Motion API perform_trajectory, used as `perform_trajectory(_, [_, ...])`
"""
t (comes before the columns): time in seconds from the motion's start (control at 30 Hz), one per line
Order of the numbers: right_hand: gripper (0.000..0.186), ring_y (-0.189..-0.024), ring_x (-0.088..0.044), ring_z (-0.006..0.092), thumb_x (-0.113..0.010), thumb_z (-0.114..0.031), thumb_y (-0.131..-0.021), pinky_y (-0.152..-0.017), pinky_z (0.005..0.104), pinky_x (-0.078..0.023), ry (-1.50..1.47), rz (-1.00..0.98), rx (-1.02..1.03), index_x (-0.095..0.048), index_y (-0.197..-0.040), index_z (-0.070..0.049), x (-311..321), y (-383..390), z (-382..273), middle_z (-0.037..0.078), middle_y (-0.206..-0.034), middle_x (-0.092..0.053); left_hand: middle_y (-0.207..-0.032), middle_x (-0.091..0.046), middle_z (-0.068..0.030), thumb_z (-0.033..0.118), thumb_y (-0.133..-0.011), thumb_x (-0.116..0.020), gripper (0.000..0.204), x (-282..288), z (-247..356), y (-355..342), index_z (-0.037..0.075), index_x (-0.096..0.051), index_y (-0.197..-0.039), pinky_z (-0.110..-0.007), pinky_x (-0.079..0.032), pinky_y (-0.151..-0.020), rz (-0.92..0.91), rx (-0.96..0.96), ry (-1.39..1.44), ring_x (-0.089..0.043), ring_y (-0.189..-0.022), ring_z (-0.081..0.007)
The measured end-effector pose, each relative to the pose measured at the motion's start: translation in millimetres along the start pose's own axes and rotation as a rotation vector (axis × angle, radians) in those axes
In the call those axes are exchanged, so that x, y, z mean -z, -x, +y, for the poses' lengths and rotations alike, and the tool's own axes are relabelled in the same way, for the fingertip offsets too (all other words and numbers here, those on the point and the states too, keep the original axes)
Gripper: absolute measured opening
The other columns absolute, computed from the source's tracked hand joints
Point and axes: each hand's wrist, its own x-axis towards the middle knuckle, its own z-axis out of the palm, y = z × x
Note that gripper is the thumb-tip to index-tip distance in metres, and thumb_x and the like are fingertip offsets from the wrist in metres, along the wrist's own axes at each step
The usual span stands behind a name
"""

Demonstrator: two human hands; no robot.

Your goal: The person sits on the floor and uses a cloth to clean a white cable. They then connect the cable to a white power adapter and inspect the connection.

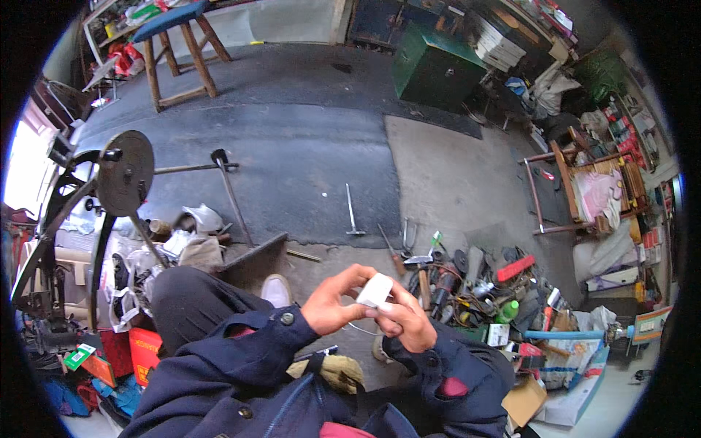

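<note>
In front of my lap I hold a small white block, shaped like a charger plug, between both hands. The fingers and thumb of my left hand grip it from the left. From the right, my right hand pinches its lower part. Below the hands hangs a thin white cord; its join to the block is hidden by my fingers. Close by on the floor, beyond the hands, lie a screwdriver and a long-handled hammer.
A heap of hand tools spreads on my right, with a green bottle in it. An iron stand with a round disc rises on the left. Farther off are a wooden stool, a green chest and a wooden chair.
</note>
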Motion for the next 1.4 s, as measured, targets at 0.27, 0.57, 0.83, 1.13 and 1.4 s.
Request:
perform_trajectory(0.27, [0.059, -0.055, -0.036, 0.0039, -0.042, -0.030, -0.096, -0.048, 0.0218, -0.029, 0.052, 0.042, 0.004, -0.038, -0.150, -0.006, -2, -5, 6, 0.000, -0.090, -0.059, -0.117, -0.067, -0.0108, 0.012, -0.082, -0.078, 0.052, -3, -1, 1, 0.006, -0.051, -0.127, -0.037, -0.050, -0.091, 0.050, -0.001, 0.026, -0.063, -0.108, -0.0197])
perform_trajectory(0.57, [0.057, -0.054, -0.034, 0.0034, -0.036, -0.040, -0.103, -0.049, 0.0228, -0.026, 0.064, 0.137, 0.006, -0.043, -0.147, -0.005, -2, -4, 4, 0.003, -0.101, -0.067, -0.119, -0.066, -0.0090, 0.014, -0.081, -0.079, 0.055, -4, 4, 2, 0.006, -0.051, -0.128, -0.038, -0.047, -0.094, 0.024, -0.070, -0.060, -0.061, -0.112, -0.0196])
perform_trajectory(0.83, [0.064, -0.062, -0.037, 0.0026, -0.052, -0.033, -0.096, -0.051, 0.0196, -0.027, 0.122, 0.032, 0.089, -0.036, -0.150, -0.004, -6, -3, 2, 0.006, -0.121, -0.062, -0.117, -0.065, -0.0068, 0.015, -0.081, -0.080, 0.056, -5, 4, 2, 0.006, -0.051, -0.129, -0.036, -0.046, -0.097, 0.073, -0.018, -0.043, -0.060, -0.110, -0.0175])
perform_trajectory(1.13, [0.059, -0.121, -0.057, 0.0201, -0.063, -0.021, -0.096, -0.103, 0.0358, -0.045, 0.048, 0.069, 0.016, -0.038, -0.146, -0.001, -10, -5, 2, 0.012, -0.132, -0.059, -0.114, -0.068, -0.0095, 0.017, -0.080, -0.079, 0.054, -6, 3, 4, 0.008, -0.053, -0.126, -0.039, -0.050, -0.091, 0.133, -0.077, -0.306, -0.066, -0.107, -0.0258])
perform_trajectory(1.4, [0.053, -0.105, -0.060, 0.0145, -0.062, -0.024, -0.099, -0.091, 0.0313, -0.049, 0.080, 0.110, 0.060, -0.042, -0.143, -0.003, -13, -9, 11, 0.008, -0.126, -0.061, -0.115, -0.069, -0.0110, 0.017, -0.079, -0.078, 0.053, -11, 1, 4, 0.009, -0.054, -0.125, -0.040, -0.050, -0.092, 0.157, -0.078, -0.349, -0.067, -0.107, -0.0278])
